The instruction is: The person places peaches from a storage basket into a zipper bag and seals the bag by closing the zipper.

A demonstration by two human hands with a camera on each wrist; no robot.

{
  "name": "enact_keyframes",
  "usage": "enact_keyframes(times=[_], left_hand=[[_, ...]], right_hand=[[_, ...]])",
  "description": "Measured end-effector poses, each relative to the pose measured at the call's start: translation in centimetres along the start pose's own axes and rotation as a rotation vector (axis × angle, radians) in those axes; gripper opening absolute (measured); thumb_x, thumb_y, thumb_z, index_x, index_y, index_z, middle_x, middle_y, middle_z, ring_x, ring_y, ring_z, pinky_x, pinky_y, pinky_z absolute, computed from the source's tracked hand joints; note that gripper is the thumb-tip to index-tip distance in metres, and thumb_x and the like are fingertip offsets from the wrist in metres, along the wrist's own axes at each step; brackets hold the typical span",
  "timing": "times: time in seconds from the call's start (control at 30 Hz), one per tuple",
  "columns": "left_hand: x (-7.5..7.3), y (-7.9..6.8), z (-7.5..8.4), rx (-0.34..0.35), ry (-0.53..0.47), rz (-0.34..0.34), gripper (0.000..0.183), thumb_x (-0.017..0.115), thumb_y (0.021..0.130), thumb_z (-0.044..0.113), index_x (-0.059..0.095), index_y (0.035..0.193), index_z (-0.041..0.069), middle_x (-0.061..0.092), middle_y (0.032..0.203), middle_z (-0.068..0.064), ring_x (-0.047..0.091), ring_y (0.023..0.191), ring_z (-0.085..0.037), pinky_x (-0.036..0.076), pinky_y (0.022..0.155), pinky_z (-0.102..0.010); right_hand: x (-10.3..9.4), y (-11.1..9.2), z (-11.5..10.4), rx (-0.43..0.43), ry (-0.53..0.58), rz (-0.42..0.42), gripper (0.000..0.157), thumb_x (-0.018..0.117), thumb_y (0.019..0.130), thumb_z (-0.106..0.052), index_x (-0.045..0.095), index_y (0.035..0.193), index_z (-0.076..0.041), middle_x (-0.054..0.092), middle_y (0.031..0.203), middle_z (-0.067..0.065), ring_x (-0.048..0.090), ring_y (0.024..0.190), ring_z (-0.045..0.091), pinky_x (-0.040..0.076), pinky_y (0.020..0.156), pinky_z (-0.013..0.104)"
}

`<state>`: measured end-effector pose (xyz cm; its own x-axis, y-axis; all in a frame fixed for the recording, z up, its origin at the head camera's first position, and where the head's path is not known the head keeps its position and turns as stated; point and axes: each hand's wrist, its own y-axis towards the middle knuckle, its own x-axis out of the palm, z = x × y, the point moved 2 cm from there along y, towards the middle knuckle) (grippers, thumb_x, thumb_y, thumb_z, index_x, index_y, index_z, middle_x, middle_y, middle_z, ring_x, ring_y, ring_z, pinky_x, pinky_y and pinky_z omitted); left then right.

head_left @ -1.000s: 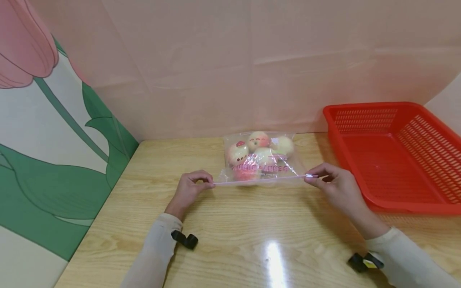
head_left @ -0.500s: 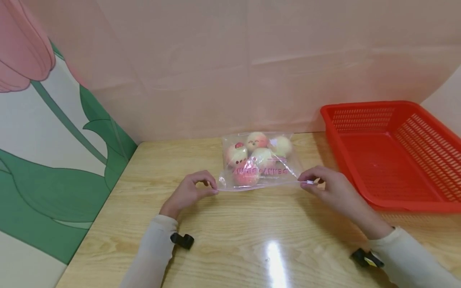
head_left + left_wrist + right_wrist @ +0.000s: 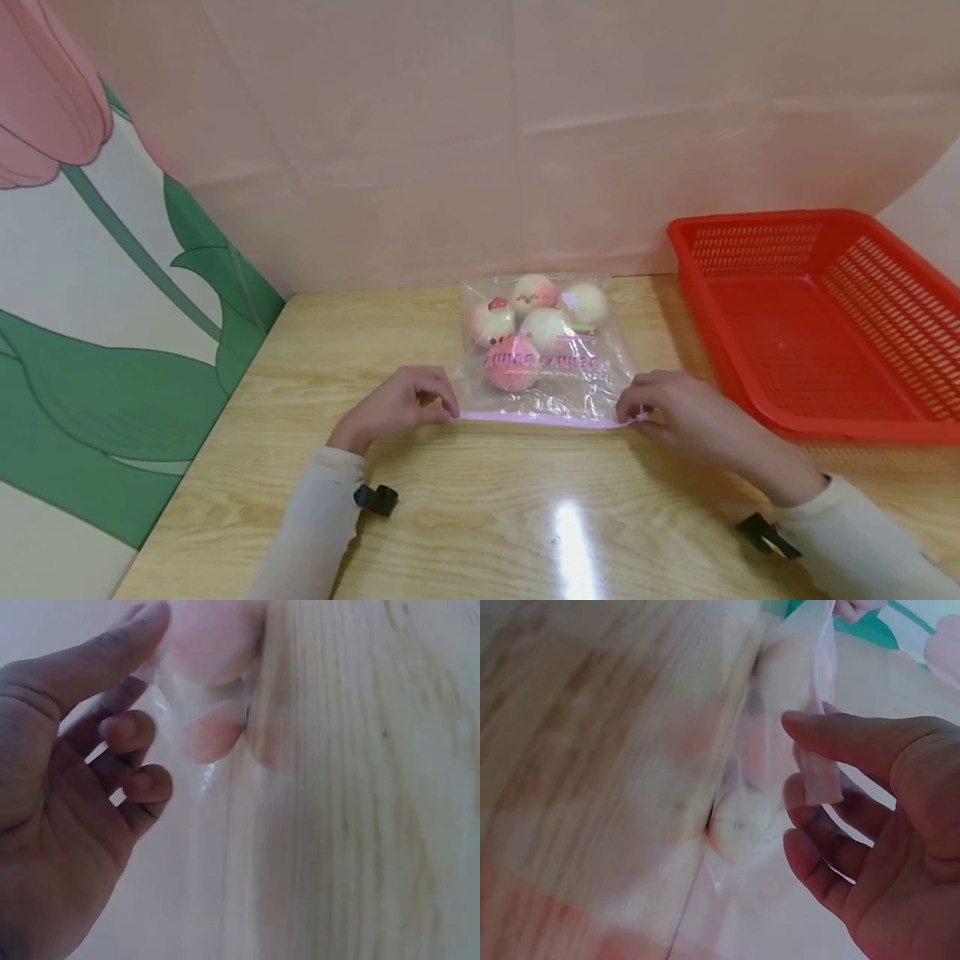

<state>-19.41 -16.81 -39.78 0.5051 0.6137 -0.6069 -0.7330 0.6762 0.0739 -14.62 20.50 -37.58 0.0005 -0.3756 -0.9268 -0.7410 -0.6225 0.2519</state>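
A clear zip-lock bag (image 3: 577, 393) with pink lettering and a pink strip along its near edge lies at the back of the table. Inside it are several peaches (image 3: 512, 363), pale and pinkish. My left hand (image 3: 397, 407) pinches the near left corner at the strip between thumb and fingers. The near right corner is pinched by my right hand (image 3: 682, 412), with a short strip end poking past the thumb. In the right wrist view, the strip (image 3: 821, 776) runs between thumb and fingers. The left wrist view has peaches (image 3: 214, 637) behind the film, beyond my fingertips.
To the right stands a red plastic basket (image 3: 712, 325) with slotted walls, close to my right hand. A pink cloth backdrop (image 3: 405, 167) rises behind the wooden table (image 3: 465, 517). A tulip-printed panel (image 3: 112, 400) borders the left side.
Both hands have drawn the bag's strip edge lower and nearer to me. The bag now lies more spread out, with more of its front showing. The peaches have barely moved.
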Motion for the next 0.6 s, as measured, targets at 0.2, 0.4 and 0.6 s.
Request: enact_keyframes(times=[0.2, 0.4, 0.6], left_hand=[[0.1, -0.1, 0.7, -0.064, 0.075, -0.090, 0.008, 0.076, 0.087, 0.013, 0.078, 0.095, 0.015, 0.066, 0.093, 0.008, 0.053, 0.079, -0.011, 0.045, 0.068, -0.021], [0.3, -0.1, 3.1, -0.007, 0.475, -0.068, 0.008, 0.070, 0.093, 0.027, 0.076, 0.097, 0.022, 0.066, 0.092, 0.012, 0.055, 0.076, -0.007, 0.048, 0.070, -0.024], [2.6, -0.5, 5.8, 0.230, 1.076, 0.023, 0.016, 0.066, 0.095, 0.037, 0.069, 0.096, 0.021, 0.066, 0.086, 0.007, 0.060, 0.079, -0.012, 0.048, 0.073, -0.031]], right_hand=[[-0.1, -0.2, -0.1, -0.043, -0.052, -0.076, 0.023, 0.083, 0.078, -0.012, 0.073, 0.091, -0.028, 0.067, 0.089, -0.017, 0.063, 0.081, 0.005, 0.057, 0.074, 0.031], [-0.3, -0.2, -1.1, -0.035, -0.229, 0.009, 0.011, 0.076, 0.085, -0.035, 0.073, 0.091, -0.026, 0.068, 0.088, -0.013, 0.065, 0.083, 0.014, 0.057, 0.079, 0.039], [0.7, -0.4, -2.0, -0.179, -0.440, 0.264, 0.059, 0.030, 0.106, -0.052, 0.070, 0.088, -0.012, 0.067, 0.081, 0.002, 0.064, 0.082, 0.025, 0.053, 0.080, 0.040]])
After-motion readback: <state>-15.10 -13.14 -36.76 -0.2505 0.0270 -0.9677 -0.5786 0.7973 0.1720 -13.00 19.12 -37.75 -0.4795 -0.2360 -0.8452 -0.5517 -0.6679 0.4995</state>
